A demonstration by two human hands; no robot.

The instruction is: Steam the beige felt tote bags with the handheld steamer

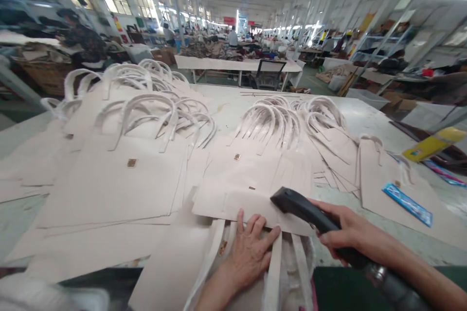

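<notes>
My left hand (251, 248) lies with its fingers spread on the near edge of a beige bag panel (244, 206). Pale straps (275, 267) run from under that edge toward me, on both sides of the hand. My right hand (345, 233) is wrapped round a black hand-held nozzle tool (304, 206), which has a thick tube at its rear. The tool's wide tip is over the right part of the panel; I cannot tell whether it touches. Just beyond the tip is a small metal plate (252, 188) on the beige material. The panel rests on more beige bag pieces (251, 170).
Stacked beige bag panels with looped handles (142, 121) lie on the left. More handled panels (330, 150) are at the right, near a blue packet (407, 204) and a yellow object (436, 143). Farther off stand a black chair (269, 75) and another table (219, 63).
</notes>
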